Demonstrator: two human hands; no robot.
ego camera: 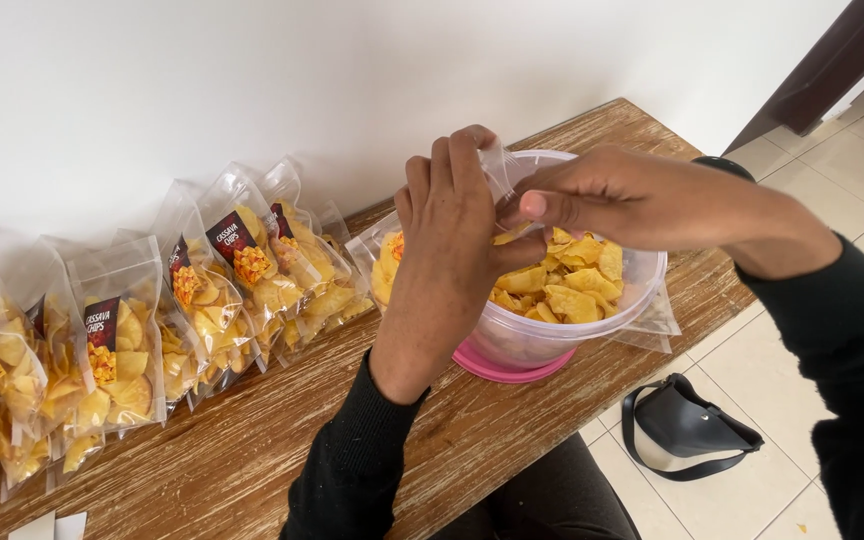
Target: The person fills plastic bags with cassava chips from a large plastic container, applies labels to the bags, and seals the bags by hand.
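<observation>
Item: small clear plastic bag (497, 172), held above a chip-filled tub (572, 300) on the wooden surface (252, 440). Left hand (447, 240) and right hand (592, 200): fingers pinching its mouth. Likely light, flimsy, slippery; best gripped by the top edges. Filled chip packets (152, 320) stand alongside.

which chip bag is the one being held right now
The clear bag pinched by both hands, left hand and right hand, above the bowl. The other bags stand untouched along the wall.

Long black sleeves; dark trousers
</observation>
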